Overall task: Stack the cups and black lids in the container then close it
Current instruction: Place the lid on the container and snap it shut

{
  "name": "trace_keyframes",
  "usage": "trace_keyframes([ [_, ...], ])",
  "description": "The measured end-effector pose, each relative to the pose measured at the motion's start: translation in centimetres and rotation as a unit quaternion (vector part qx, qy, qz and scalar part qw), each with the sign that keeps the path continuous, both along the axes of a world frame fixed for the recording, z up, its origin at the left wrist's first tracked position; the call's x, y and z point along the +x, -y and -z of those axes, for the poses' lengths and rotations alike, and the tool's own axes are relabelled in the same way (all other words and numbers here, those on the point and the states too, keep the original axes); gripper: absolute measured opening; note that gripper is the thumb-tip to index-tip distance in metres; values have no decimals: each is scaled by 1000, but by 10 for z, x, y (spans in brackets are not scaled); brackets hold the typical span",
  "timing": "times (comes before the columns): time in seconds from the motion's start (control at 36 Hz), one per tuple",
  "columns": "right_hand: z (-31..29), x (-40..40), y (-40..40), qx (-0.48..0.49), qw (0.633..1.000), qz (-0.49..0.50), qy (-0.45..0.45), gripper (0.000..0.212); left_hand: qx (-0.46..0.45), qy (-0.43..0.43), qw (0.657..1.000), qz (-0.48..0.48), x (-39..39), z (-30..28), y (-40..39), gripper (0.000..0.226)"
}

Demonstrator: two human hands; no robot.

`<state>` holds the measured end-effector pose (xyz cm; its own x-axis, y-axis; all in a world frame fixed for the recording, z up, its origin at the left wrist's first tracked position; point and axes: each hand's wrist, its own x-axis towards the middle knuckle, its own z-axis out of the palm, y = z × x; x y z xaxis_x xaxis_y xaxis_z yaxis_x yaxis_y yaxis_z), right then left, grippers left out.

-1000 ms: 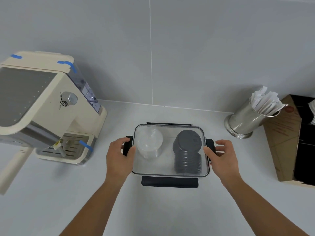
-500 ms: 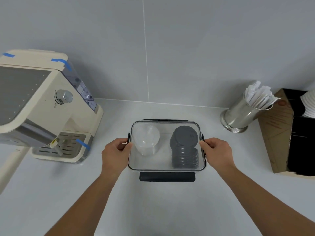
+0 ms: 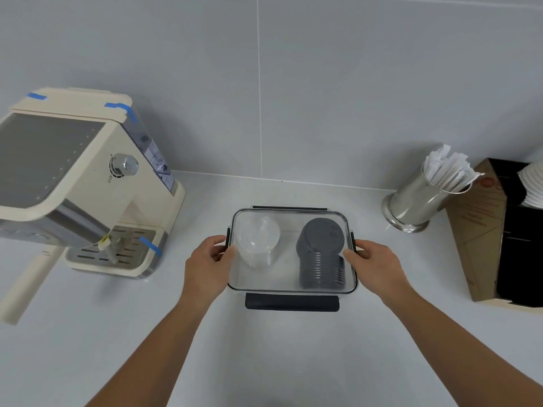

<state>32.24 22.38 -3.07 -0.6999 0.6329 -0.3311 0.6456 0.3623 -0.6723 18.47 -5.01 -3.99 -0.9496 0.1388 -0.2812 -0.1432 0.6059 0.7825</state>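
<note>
A clear rectangular container sits on the white counter with its transparent lid on top. Inside, a stack of clear cups stands at the left and a stack of black lids at the right. My left hand presses on the container's left side over its black side latch. My right hand presses on the right side over the other side latch. The front black latch sticks out flat toward me. The back latch shows as a dark strip.
A cream coffee machine with blue tape stands at the left. A steel cup of paper-wrapped straws and a brown and black cardboard box stand at the right. A grey tiled wall runs behind.
Both hands closed in from beside the container onto its left and right side latches, which folded from sticking out to lying against the sides. The container stays in place.
</note>
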Motion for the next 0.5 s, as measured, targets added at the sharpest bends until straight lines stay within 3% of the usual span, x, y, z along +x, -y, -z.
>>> trace_keyframes([
  [0.17,-2,13,9,82,993,-85,14,45,-94,-116,968,199,23,-11,9,52],
  [0.33,-2,3,6,141,975,-160,63,66,-133,-190,895,380,35,-8,10,67],
  [0.5,-11,-31,-5,191,956,-217,43,59,-124,-218,872,419,37,4,7,66],
])
